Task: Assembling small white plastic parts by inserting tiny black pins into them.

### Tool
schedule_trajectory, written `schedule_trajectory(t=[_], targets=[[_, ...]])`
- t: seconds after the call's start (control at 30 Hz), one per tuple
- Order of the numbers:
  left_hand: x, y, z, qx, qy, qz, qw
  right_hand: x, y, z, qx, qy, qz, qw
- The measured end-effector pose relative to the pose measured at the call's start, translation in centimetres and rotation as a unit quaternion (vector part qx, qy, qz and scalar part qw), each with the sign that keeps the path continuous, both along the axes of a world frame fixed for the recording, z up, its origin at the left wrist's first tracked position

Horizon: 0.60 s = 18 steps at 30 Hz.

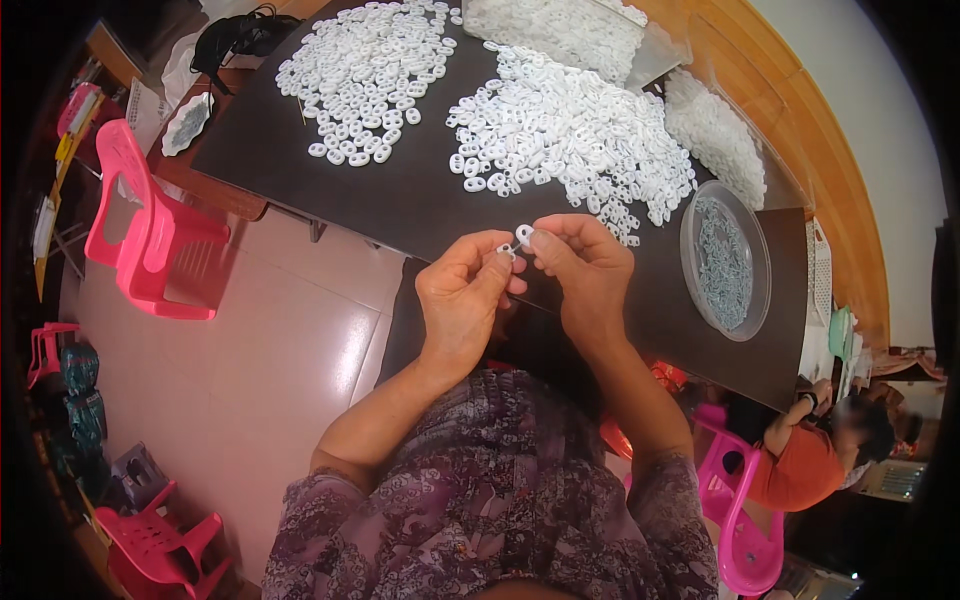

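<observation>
My left hand (462, 295) and my right hand (592, 275) meet at the near edge of the dark table (330, 205). Pinched in the left fingertips is a small white plastic piece (507, 251). Between the right thumb and fingers sits a white oval two-hole piece (524, 233), close against the first; whether the two are joined, I cannot tell. Beyond the hands lies a big heap of white pieces (570, 130). Another heap of white oval two-hole pieces (365, 70) spreads at the far left. To the right, a clear round tub (689, 255) holds many small grey metal parts (724, 265).
White pieces fill a clear bin (560, 35) at the back and a bag-like pile (715, 135) beside it. Pink plastic chairs (165, 245) stand at left and lower left. A person in orange (800, 470) sits at the right near a pink chair (745, 540).
</observation>
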<state>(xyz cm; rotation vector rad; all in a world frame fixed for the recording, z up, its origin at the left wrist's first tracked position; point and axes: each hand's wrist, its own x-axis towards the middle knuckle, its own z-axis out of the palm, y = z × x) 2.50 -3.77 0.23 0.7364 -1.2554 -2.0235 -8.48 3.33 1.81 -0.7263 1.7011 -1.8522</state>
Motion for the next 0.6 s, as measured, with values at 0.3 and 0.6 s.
schedule_trajectory(t=[0.3,0.6], targets=[[0.15,0.07,0.15,0.013,0.001,0.002,1.000,-0.11,-0.09,0.11,0.006,-0.032,0.005,0.999],[0.18,-0.06,0.38,0.009,-0.009,0.004,1.000,0.21,-0.13,-0.02,0.010,-0.015,0.005,1.000]])
